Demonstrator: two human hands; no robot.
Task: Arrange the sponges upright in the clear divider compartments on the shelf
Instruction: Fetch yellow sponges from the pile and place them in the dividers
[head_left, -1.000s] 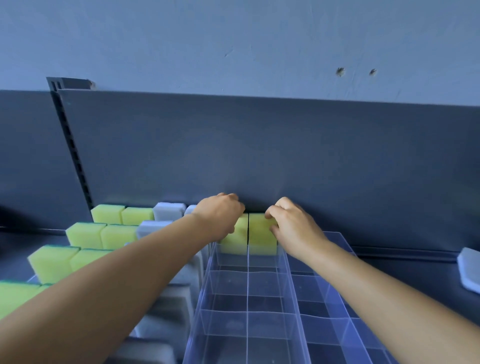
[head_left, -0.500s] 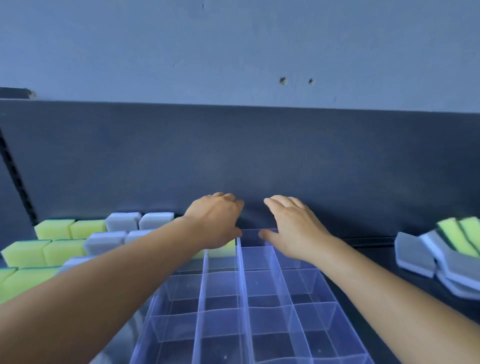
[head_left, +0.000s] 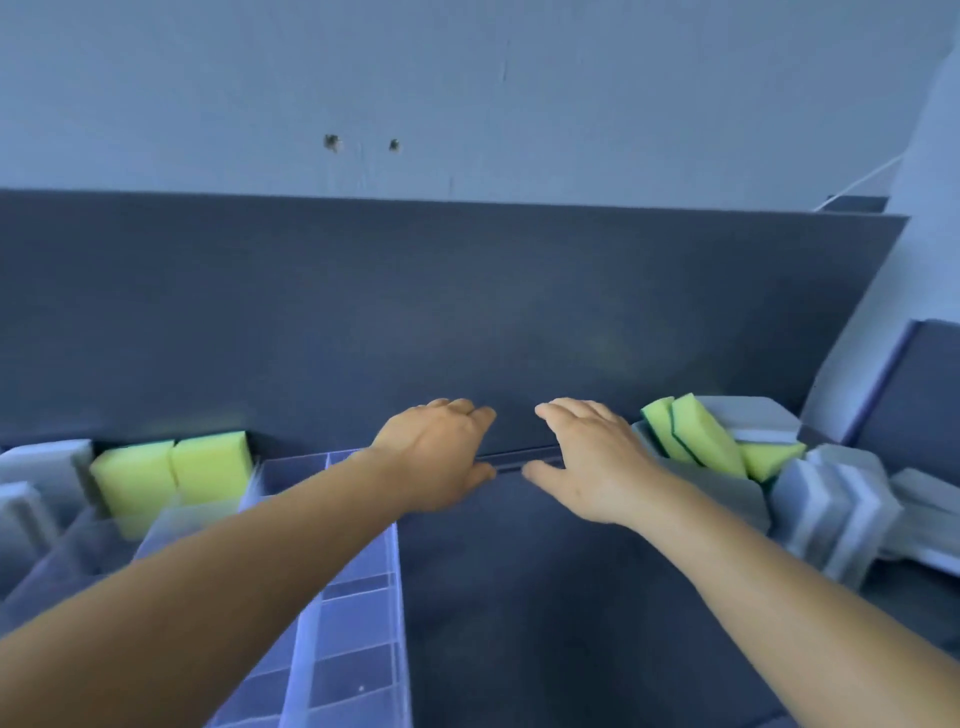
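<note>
both hands, left (head_left: 441, 457) and right (head_left: 592, 457), now spread empty, off the upright yellow foam sponges (head_left: 171, 473) seated in the clear plastic divider (head_left: 358, 597); loose yellow-and-grey sponge pile (head_left: 727, 457) awaits right.

No readable text anywhere in view.

The yellow sponges (head_left: 169, 467) at nine o'clock, the loose pile of sponges (head_left: 696, 436) at three o'clock, the clear divider (head_left: 358, 623) at six o'clock and the dark back panel (head_left: 467, 312) carry no letters, labels, brand marks or numbers that can be made out.
</note>
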